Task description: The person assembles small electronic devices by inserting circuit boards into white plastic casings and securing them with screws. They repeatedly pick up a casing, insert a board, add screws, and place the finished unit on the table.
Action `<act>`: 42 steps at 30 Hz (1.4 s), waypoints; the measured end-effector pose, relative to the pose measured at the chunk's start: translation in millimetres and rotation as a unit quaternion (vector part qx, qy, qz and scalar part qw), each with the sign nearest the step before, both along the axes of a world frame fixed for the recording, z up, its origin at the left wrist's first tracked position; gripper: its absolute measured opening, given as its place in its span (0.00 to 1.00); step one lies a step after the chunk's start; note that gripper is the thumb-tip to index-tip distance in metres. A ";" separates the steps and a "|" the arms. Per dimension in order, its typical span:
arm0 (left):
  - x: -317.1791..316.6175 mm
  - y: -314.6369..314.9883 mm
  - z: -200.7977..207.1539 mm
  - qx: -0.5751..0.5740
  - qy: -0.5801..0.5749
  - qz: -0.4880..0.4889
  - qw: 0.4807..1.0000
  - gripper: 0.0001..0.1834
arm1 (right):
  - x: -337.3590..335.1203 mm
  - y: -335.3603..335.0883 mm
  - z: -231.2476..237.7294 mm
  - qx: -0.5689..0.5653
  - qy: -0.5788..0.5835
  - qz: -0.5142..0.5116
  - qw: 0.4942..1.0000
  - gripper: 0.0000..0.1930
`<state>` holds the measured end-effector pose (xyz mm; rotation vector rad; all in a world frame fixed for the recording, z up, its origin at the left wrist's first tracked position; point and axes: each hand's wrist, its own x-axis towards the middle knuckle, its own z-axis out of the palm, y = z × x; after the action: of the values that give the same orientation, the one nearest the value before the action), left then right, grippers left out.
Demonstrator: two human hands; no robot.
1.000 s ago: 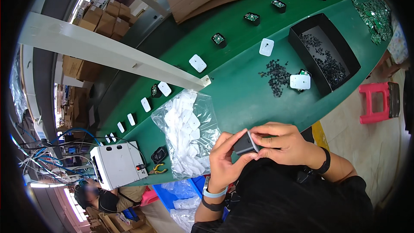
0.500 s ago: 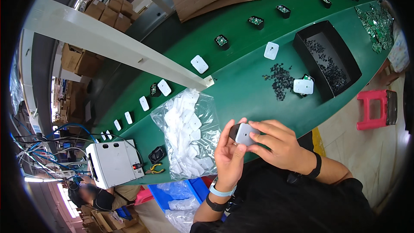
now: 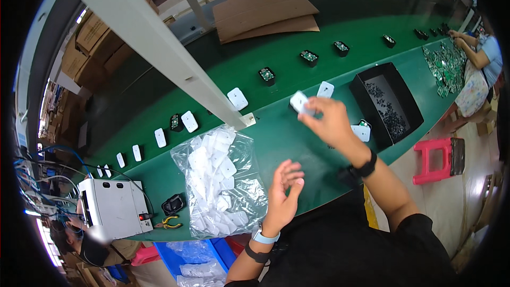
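Observation:
My right hand (image 3: 330, 121) is closed on a small black case with a white cover (image 3: 299, 101), holding it out over the green table beside the belt. Just behind those fingers lies a loose white cover (image 3: 326, 89). My left hand (image 3: 283, 202) is empty, its fingers apart and curled a little, near the table's front edge. Beside it lies a clear plastic bag (image 3: 249, 165) full of white covers (image 3: 227, 167). Right of my right wrist rests another white cover (image 3: 361, 133) against a piece with a green circuit board. My right forearm and hand hide most of the small black parts pile.
A black box (image 3: 416, 121) of small black parts stands at right. Black cases with circuit boards (image 3: 267, 76) and white-covered pieces (image 3: 189, 121) line the belt. A white post (image 3: 186, 74) slants down to the table. Yellow-handled pliers (image 3: 169, 223) lie by a white machine (image 3: 119, 210); a person (image 3: 481, 58) works far right.
My right hand has carried the covered case away from my left hand, up and forward toward the belt. My left hand has let go of it. The whole view has shifted slightly.

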<state>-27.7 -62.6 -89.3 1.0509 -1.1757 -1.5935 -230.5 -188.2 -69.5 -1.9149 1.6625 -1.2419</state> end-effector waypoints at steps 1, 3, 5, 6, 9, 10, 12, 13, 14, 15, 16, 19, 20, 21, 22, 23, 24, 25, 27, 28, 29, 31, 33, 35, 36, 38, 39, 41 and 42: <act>6.0 2.1 0.1 -0.023 -0.033 -0.024 0.999 0.25 | -2.2 -24.3 -4.3 0.016 0.029 -0.017 0.999 0.15; 20.9 4.2 3.4 -0.068 -0.102 -0.068 0.990 0.20 | 5.8 -65.5 -13.5 0.023 0.087 -0.039 0.995 0.17; 31.1 6.6 16.0 -0.110 -0.157 -0.042 0.981 0.16 | 8.7 -101.6 -37.4 0.010 0.156 -0.074 0.985 0.15; 39.4 7.9 21.6 -0.128 -0.193 -0.024 0.973 0.14 | 11.1 -114.5 -46.6 0.009 0.190 -0.088 0.978 0.14; 69.2 9.6 25.7 -0.165 -0.286 0.052 0.943 0.12 | 15.8 -127.9 -57.1 0.039 0.204 -0.118 0.971 0.15; 79.2 8.0 24.6 -0.171 -0.318 0.068 0.930 0.11 | 12.3 -127.3 -59.9 0.023 0.194 -0.120 0.973 0.16; 97.5 5.0 20.6 -0.206 -0.434 0.102 0.871 0.11 | 13.8 -121.3 -56.1 0.050 0.192 -0.092 0.976 0.18; 103.7 1.2 17.9 -0.228 -0.494 0.116 0.831 0.11 | 21.3 -113.0 -46.1 0.035 0.184 -0.096 0.978 0.19; 109.9 -2.6 14.6 -0.250 -0.552 0.127 0.785 0.11 | 28.1 -102.2 -36.3 -0.012 0.168 -0.082 0.982 0.18; 111.2 -9.9 6.1 -0.246 -0.564 0.115 0.780 0.14 | 26.3 -88.0 -21.9 -0.061 0.159 -0.078 0.982 0.18; 111.6 -15.5 7.1 -0.247 -0.595 0.116 0.756 0.15 | 28.4 -73.0 -8.3 -0.105 0.148 -0.066 0.981 0.17; 106.7 -34.5 -1.3 -0.228 -0.661 0.124 0.704 0.19 | 18.4 -19.3 36.1 -0.021 0.118 -0.046 0.992 0.11; 107.0 -39.8 -7.8 -0.205 -0.677 0.134 0.694 0.21 | 9.2 -9.7 34.5 -0.052 0.121 -0.034 0.991 0.08; 101.9 -48.3 -7.8 -0.201 -0.672 0.120 0.703 0.21 | -6.5 4.0 39.0 -0.039 0.139 -0.035 0.989 0.07; 98.9 -54.8 -6.5 -0.194 -0.671 0.108 0.707 0.21 | -20.2 16.7 40.9 -0.026 0.151 -0.032 0.988 0.05; 99.3 -57.8 -8.0 -0.190 -0.681 0.095 0.701 0.20 | -29.2 26.7 41.1 0.005 0.165 -0.019 0.986 0.03; 99.6 -60.5 -10.2 -0.186 -0.695 0.085 0.689 0.20 | -40.5 34.0 35.0 0.009 0.185 -0.001 0.983 0.03; 102.7 -61.9 -12.7 -0.208 -0.712 0.094 0.664 0.16 | -46.1 39.7 28.2 0.028 0.199 0.010 0.980 0.02; 104.1 -64.7 -13.0 -0.217 -0.686 0.119 0.685 0.15 | -51.7 43.0 15.6 0.049 0.217 0.026 0.974 0.02; 105.6 -65.3 -12.0 -0.221 -0.675 0.131 0.692 0.15 | -51.5 42.7 8.8 0.051 0.223 0.032 0.973 0.02; 105.7 -64.5 -9.5 -0.240 -0.661 0.156 0.694 0.14 | -50.8 41.8 2.4 0.053 0.228 0.038 0.972 0.02; 102.8 -62.2 0.0 -0.280 -0.627 0.200 0.699 0.12 | -46.4 32.1 -7.1 0.055 0.221 0.051 0.972 0.02; 96.8 -50.4 9.6 -0.238 -0.522 0.207 0.792 0.11 | -40.0 18.6 -16.5 0.058 0.206 0.062 0.975 0.02; 82.6 -33.7 24.2 -0.078 -0.342 0.210 0.913 0.10 | -34.3 5.6 -24.1 0.061 0.189 0.068 0.978 0.02; 76.2 -26.9 26.0 -0.050 -0.224 0.207 0.951 0.13 | -31.5 -0.5 -27.0 0.066 0.209 0.066 0.974 0.02; 69.1 -14.9 20.4 -0.032 -0.066 0.183 0.980 0.17 | -28.6 -8.9 -31.2 0.077 0.253 0.057 0.963 0.02; 65.8 -10.5 22.5 -0.032 -0.050 0.171 0.983 0.18 | -28.1 -11.6 -33.8 0.075 0.271 0.063 0.958 0.03; 62.8 -5.9 22.0 0.009 0.010 0.168 0.986 0.18 | -30.0 -14.8 -37.3 0.072 0.307 0.072 0.946 0.04; 63.4 -2.8 21.9 0.029 0.038 0.169 0.984 0.17 | -28.4 -15.8 -36.5 0.063 0.309 0.073 0.946 0.04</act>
<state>35.7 -65.4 -67.4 1.1496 -0.8514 -1.3922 -258.9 -204.0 -106.0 -2.4444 1.7659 -0.4772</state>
